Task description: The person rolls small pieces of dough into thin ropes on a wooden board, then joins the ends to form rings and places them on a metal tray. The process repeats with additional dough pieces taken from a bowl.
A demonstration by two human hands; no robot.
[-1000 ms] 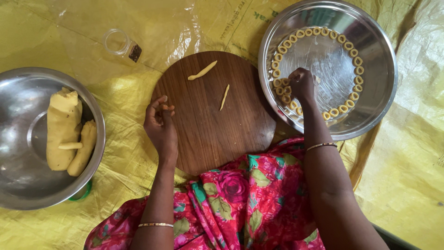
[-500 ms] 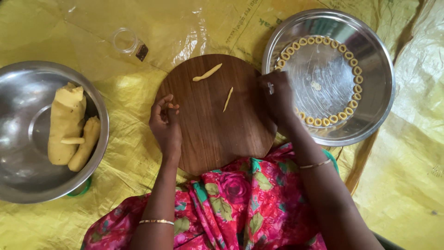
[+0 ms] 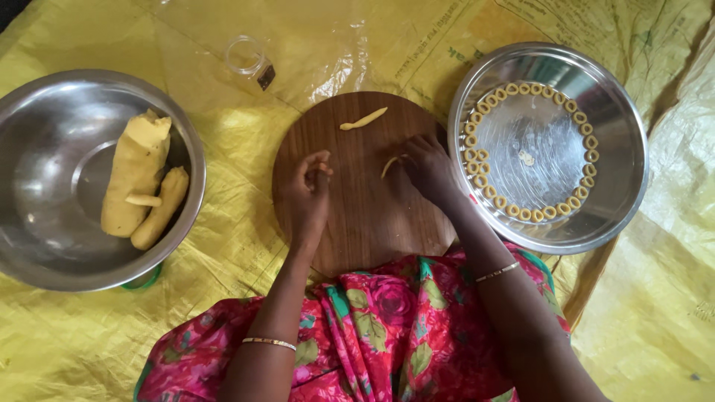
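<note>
On the round wooden board (image 3: 365, 216), our right hand (image 3: 426, 168) pinches a thin dough strip (image 3: 389, 166) that may snap; left hand (image 3: 309, 187) fingers curl narrowly, empty.

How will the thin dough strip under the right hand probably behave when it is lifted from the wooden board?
The thin dough strip at the right hand looks soft, so it would likely sag or bend. It is very slender, so probably light and easily torn. It lies flat on the round wooden board, so it may stick slightly.
</note>
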